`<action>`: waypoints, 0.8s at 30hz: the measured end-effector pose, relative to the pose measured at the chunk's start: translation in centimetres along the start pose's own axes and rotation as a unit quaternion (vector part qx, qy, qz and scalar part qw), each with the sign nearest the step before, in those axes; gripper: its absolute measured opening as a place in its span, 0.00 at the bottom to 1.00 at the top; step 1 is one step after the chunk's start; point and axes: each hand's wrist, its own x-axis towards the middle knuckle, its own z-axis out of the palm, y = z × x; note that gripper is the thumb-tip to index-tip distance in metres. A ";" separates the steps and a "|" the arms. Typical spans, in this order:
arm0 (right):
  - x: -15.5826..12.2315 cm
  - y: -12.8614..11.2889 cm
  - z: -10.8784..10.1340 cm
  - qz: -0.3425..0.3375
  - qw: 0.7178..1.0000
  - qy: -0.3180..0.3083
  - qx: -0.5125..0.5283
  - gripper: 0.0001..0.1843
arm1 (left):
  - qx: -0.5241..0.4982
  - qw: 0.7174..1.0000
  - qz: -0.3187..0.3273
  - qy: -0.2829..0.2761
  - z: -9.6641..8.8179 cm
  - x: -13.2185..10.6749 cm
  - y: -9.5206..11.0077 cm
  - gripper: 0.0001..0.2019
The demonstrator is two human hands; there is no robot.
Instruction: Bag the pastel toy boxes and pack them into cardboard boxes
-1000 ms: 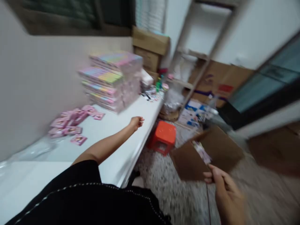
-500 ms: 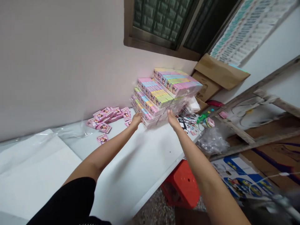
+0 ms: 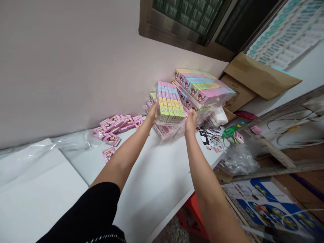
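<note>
Between my two hands is a plastic-wrapped pack of small boxes (image 3: 170, 103), striped in pink, blue, yellow and green and tilted toward me. My left hand (image 3: 153, 114) grips its left side, and my right hand (image 3: 190, 120) grips its right side. Under and behind it, more wrapped packs (image 3: 202, 86) stand stacked against the wall. Several loose pink packets (image 3: 111, 125) with a cartoon figure lie in a heap on the white table (image 3: 152, 168), left of my left hand.
Cards and small items (image 3: 211, 136) lie right of the stack, near a green bottle (image 3: 231, 129). An open cardboard box (image 3: 260, 81) stands behind. Clear plastic bags (image 3: 236, 160) hang by the table's right edge. A red stool (image 3: 193, 216) is below, and a wooden rack (image 3: 278, 153) stands right.
Both hands have closed on a pack from the front of the stack. It has come up off the stack and tilted toward me. The view has shifted slightly.
</note>
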 end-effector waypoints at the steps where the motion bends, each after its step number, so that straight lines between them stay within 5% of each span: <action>1: 1.4 0.2 0.6 0.023 0.998 -0.046 0.019 0.28 | -0.010 1.000 -0.024 -0.007 -0.2 0.1 0.5 0.24; 3: 2.5 0.2 1.8 0.042 0.989 -0.133 0.037 0.25 | -0.016 0.998 -0.052 -0.039 -0.4 -0.3 1.3 0.23; 6: -1.1 -0.7 0.8 0.019 0.991 -0.132 0.003 0.28 | -0.009 0.996 -0.055 -0.076 -0.2 -4.0 0.9 0.21; 10: -12.9 -2.8 -5.8 -0.005 0.993 -0.100 -0.068 0.34 | 0.015 0.998 -0.042 -0.047 -0.7 -14.0 -2.0 0.20; 14: -24.4 -6.0 -14.5 0.035 0.994 -0.011 -0.101 0.39 | 0.030 0.984 -0.100 -0.142 0.6 -23.7 -4.6 0.22; 19: -35.3 -12.2 -28.5 0.031 0.975 0.152 -0.159 0.29 | 0.032 0.927 -0.182 -0.327 8.7 -35.3 -6.8 0.26; 22: -43.1 -17.3 -36.6 0.034 0.940 0.245 -0.233 0.42 | 0.019 0.862 -0.207 -0.463 14.4 -45.0 -7.5 0.28; 24: -49.2 -21.2 -40.7 0.053 0.911 0.302 -0.275 0.48 | -0.008 0.795 -0.239 -0.558 17.5 -53.0 -7.7 0.26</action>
